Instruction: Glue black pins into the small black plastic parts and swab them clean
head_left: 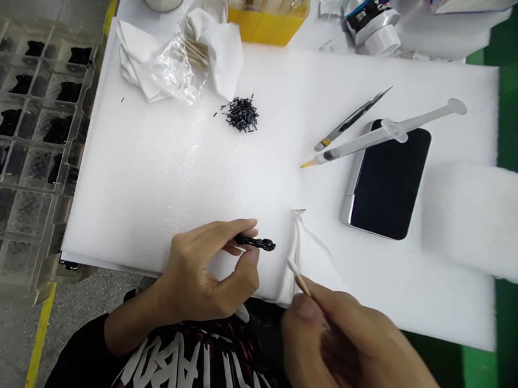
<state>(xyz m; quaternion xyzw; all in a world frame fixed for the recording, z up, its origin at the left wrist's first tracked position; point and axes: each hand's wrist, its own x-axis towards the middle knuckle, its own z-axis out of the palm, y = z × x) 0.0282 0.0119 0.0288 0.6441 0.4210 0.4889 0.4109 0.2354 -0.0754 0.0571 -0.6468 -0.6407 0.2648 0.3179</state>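
My left hand (206, 270) pinches a small black part (256, 243) between thumb and fingers, just above the near edge of the white foam pad (163, 169). My right hand (338, 333) is closed on a cotton swab (297, 275) with a wooden stick; its white tip points up and left, a short way right of the black part. A crumpled white cloth (306, 249) lies on the pad right behind the swab tip.
A pile of tiny black pins (241, 113) lies mid-pad. Tweezers (352, 119), a syringe (385, 133) and a dark phone (389, 180) are at right. Cloths and a bag of swabs (180, 63) sit at back; a clear compartment tray (28, 129) of black parts stands left.
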